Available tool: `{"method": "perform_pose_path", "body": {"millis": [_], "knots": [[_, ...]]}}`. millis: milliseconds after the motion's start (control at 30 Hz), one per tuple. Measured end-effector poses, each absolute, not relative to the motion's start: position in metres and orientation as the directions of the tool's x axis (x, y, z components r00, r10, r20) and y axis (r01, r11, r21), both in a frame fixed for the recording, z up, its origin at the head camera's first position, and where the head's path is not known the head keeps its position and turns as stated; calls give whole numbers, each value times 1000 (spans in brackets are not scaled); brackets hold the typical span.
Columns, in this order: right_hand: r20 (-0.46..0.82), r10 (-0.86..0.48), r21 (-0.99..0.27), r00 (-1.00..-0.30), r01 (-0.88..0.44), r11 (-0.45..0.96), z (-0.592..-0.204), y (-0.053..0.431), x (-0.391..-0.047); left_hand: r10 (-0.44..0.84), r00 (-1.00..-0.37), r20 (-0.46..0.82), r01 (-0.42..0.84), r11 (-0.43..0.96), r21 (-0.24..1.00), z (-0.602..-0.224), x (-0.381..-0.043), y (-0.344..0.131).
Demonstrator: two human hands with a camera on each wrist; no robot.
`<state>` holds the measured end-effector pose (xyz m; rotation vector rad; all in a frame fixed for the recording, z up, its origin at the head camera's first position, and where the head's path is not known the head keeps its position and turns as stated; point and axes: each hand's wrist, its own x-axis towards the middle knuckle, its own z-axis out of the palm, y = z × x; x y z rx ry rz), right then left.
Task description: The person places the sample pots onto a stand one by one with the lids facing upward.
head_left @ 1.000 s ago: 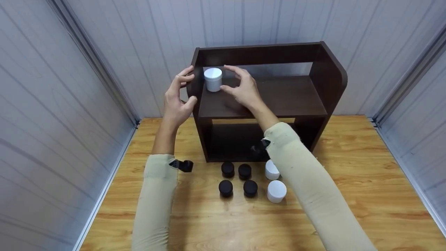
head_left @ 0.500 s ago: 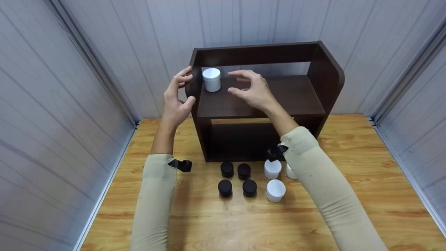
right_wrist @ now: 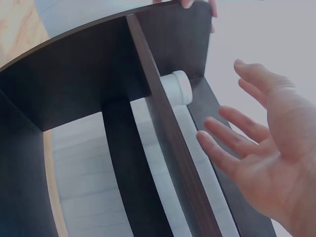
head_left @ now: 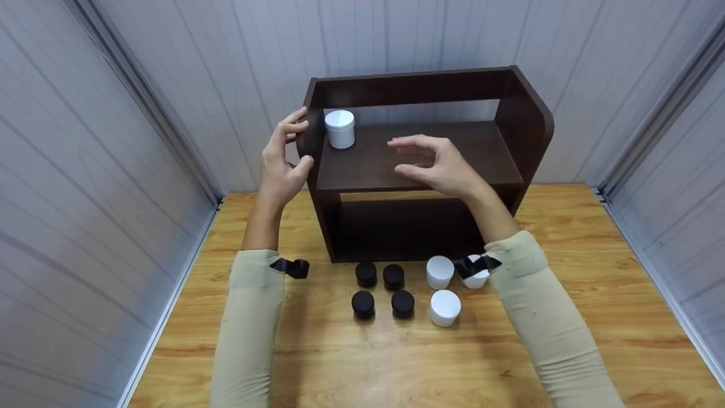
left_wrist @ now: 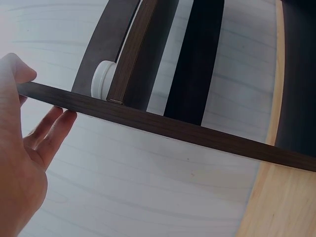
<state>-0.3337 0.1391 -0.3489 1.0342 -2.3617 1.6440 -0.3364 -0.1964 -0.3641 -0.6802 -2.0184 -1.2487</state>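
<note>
My left hand (head_left: 283, 161) grips the left side panel of a dark brown two-tier shelf (head_left: 422, 184); in the left wrist view the thumb lies on one face of the panel (left_wrist: 148, 123) and the fingers on the other. A white jar with a lid (head_left: 340, 130) stands upright in the left corner of the upper board, close to that panel. My right hand (head_left: 439, 164) hovers in front of the upper board, to the right of the jar. Its fingers are loosely bent, thumb apart, with nothing between them. In the right wrist view the jar (right_wrist: 173, 89) lies beyond the fingertips (right_wrist: 210, 140).
On the wooden floor before the shelf stand several small black round jars (head_left: 363, 304) in two rows. To their right are three white jars (head_left: 444, 307), one partly hidden behind the right wrist's camera (head_left: 477, 266). Panelled walls (head_left: 102, 187) enclose the left, back and right.
My right hand has drawn away from the white jar, moving right and toward me, while the jar stays on the upper board. The left hand keeps its hold on the side panel.
</note>
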Motion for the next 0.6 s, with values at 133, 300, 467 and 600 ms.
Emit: {"method": "perform_pose_path", "body": {"millis": [133,300,467,600], "knots": [[423,-499,-795,-756,-574,196,-350,150,-324,81,-645,760,717,406,566,-364,-338,-197],[425,-520,-796,-741,-580,176,-353,163,-313,81,-640,764,721,408,560,-366,-341,-198],[438,-533,-793,-724,-591,151,-358,177,-300,85,-635,768,722,418,551,-365,-341,-197],[447,-525,-786,-724,-598,157,-362,188,-288,96,-635,766,724,419,548,-363,-343,-197]]}}
